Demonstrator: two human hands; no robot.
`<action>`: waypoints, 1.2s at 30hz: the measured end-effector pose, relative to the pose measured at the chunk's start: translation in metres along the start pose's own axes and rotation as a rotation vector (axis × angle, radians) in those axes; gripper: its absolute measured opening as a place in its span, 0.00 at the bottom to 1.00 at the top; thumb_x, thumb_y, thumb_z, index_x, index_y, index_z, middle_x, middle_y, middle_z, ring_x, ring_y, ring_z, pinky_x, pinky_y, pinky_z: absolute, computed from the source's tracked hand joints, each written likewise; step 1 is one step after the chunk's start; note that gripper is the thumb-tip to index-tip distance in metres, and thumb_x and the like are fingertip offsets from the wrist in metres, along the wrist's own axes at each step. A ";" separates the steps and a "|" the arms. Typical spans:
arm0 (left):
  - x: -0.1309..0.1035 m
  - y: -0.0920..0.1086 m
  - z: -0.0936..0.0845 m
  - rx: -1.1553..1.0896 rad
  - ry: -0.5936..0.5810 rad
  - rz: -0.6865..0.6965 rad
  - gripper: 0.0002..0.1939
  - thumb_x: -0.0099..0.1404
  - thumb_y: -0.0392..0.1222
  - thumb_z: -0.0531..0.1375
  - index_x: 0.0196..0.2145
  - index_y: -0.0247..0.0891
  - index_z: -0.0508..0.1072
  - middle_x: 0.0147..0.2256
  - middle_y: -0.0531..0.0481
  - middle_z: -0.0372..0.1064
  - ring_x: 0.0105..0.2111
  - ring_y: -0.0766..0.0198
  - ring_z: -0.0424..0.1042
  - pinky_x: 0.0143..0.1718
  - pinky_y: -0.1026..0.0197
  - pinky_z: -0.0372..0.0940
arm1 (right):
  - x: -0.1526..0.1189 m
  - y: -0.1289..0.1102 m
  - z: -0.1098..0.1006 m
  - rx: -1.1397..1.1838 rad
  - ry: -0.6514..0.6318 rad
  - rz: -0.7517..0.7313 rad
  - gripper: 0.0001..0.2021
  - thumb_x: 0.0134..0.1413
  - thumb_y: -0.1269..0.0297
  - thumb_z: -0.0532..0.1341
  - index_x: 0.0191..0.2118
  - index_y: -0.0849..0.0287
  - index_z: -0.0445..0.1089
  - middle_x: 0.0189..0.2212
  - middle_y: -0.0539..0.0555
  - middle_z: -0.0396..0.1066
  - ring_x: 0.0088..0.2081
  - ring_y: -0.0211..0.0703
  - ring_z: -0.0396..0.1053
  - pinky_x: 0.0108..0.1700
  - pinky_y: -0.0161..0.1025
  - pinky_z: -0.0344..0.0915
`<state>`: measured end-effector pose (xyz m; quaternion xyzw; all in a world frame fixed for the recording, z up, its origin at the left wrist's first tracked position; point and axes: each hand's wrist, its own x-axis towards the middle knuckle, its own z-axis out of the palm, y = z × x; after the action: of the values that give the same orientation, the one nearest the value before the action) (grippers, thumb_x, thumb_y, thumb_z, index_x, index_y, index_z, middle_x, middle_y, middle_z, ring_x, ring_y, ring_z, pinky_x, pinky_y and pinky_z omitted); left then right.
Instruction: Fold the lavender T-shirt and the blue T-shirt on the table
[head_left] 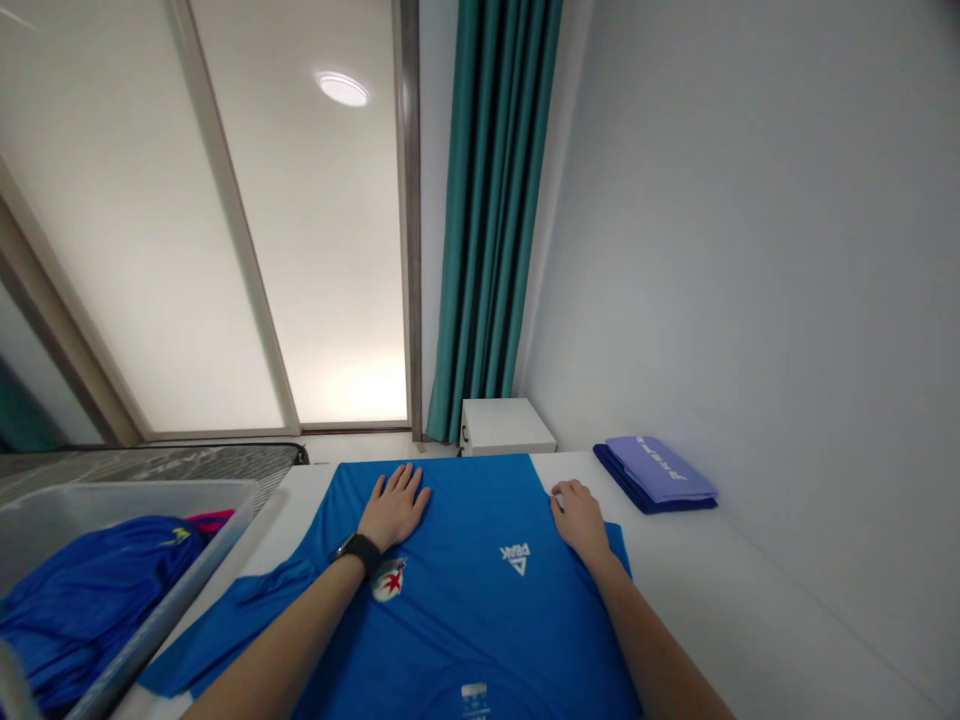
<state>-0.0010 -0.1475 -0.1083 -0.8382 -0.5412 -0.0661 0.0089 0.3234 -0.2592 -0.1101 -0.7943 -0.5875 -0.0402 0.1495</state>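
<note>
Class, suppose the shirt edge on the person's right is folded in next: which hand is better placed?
Probably the right hand: it is at that edge of the blue PEAK T-shirt, while the left hand lies flat nearer the opposite edge.

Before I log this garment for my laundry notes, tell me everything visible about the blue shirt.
The bright blue, smooth-looking fabric shirt lies spread front up on the white table, neckline toward the person, hem away. It bears a white PEAK logo, a red-and-white emblem and a pale neck label. One sleeve stretches leftward, wrinkled; the other is partly hidden by the right arm. The left hand lies flat on it; the right hand is at its right edge.
</note>
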 end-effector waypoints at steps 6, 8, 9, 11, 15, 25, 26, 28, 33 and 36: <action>0.010 0.006 -0.003 -0.033 -0.029 -0.036 0.30 0.72 0.54 0.40 0.65 0.37 0.57 0.66 0.43 0.50 0.67 0.53 0.47 0.65 0.43 0.41 | 0.000 0.000 0.002 0.020 0.021 -0.033 0.08 0.63 0.62 0.54 0.40 0.58 0.68 0.42 0.57 0.68 0.46 0.48 0.65 0.47 0.40 0.58; 0.018 0.019 -0.007 -0.054 -0.007 0.021 0.30 0.72 0.53 0.41 0.65 0.37 0.57 0.66 0.43 0.50 0.67 0.54 0.47 0.65 0.45 0.42 | 0.001 0.000 0.004 0.043 0.021 -0.046 0.07 0.62 0.64 0.54 0.37 0.58 0.68 0.41 0.57 0.68 0.46 0.47 0.65 0.47 0.39 0.58; 0.023 0.029 -0.008 -0.068 0.007 0.072 0.29 0.72 0.53 0.41 0.65 0.38 0.57 0.66 0.44 0.50 0.67 0.55 0.47 0.65 0.47 0.42 | 0.001 0.000 0.004 0.061 0.024 -0.060 0.07 0.62 0.65 0.53 0.36 0.58 0.68 0.40 0.57 0.68 0.46 0.47 0.65 0.47 0.39 0.58; 0.035 0.054 -0.010 -0.103 0.002 0.175 0.28 0.72 0.52 0.42 0.65 0.40 0.56 0.66 0.46 0.50 0.66 0.57 0.48 0.65 0.50 0.43 | 0.003 0.001 0.005 0.113 0.037 -0.086 0.08 0.62 0.65 0.52 0.35 0.58 0.67 0.39 0.57 0.69 0.45 0.47 0.65 0.47 0.39 0.58; 0.060 0.111 -0.006 -0.155 -0.021 0.298 0.27 0.72 0.50 0.43 0.64 0.38 0.57 0.66 0.43 0.52 0.65 0.55 0.51 0.65 0.48 0.45 | 0.002 0.003 0.005 0.264 0.054 -0.086 0.09 0.63 0.65 0.49 0.37 0.57 0.66 0.35 0.55 0.71 0.41 0.46 0.68 0.46 0.39 0.59; 0.080 0.158 0.020 -0.188 -0.052 0.429 0.30 0.73 0.52 0.40 0.67 0.38 0.53 0.67 0.44 0.47 0.67 0.57 0.46 0.66 0.48 0.42 | -0.003 0.006 -0.017 0.375 0.187 -0.059 0.16 0.61 0.70 0.44 0.43 0.57 0.67 0.40 0.57 0.72 0.45 0.46 0.68 0.49 0.40 0.60; 0.080 0.157 0.022 -0.187 -0.056 0.427 0.30 0.73 0.53 0.39 0.66 0.38 0.53 0.67 0.44 0.48 0.67 0.57 0.46 0.66 0.48 0.41 | -0.004 0.007 -0.021 0.374 0.231 -0.040 0.17 0.62 0.69 0.43 0.41 0.57 0.68 0.40 0.57 0.72 0.45 0.46 0.68 0.49 0.39 0.59; 0.081 0.156 0.024 -0.188 -0.058 0.426 0.30 0.73 0.54 0.39 0.66 0.38 0.54 0.67 0.45 0.48 0.67 0.57 0.46 0.66 0.49 0.41 | -0.005 0.008 -0.028 0.334 0.261 -0.010 0.17 0.62 0.69 0.42 0.40 0.56 0.68 0.40 0.58 0.72 0.45 0.46 0.68 0.49 0.39 0.59; 0.081 0.157 0.025 -0.184 -0.047 0.410 0.32 0.73 0.54 0.38 0.66 0.35 0.55 0.67 0.44 0.47 0.67 0.56 0.45 0.66 0.48 0.40 | -0.013 0.009 -0.032 0.122 -0.016 0.071 0.16 0.60 0.72 0.46 0.45 0.54 0.69 0.42 0.55 0.74 0.42 0.44 0.71 0.43 0.37 0.59; 0.080 0.158 0.024 -0.184 -0.042 0.410 0.32 0.72 0.55 0.38 0.66 0.35 0.56 0.67 0.43 0.48 0.67 0.56 0.46 0.66 0.47 0.41 | -0.014 0.010 -0.031 0.035 -0.117 0.170 0.17 0.61 0.68 0.49 0.51 0.53 0.67 0.41 0.57 0.76 0.40 0.47 0.73 0.40 0.38 0.60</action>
<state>0.1771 -0.1381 -0.1135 -0.9292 -0.3511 -0.0947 -0.0655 0.3323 -0.2840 -0.0860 -0.8396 -0.5262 0.0295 0.1317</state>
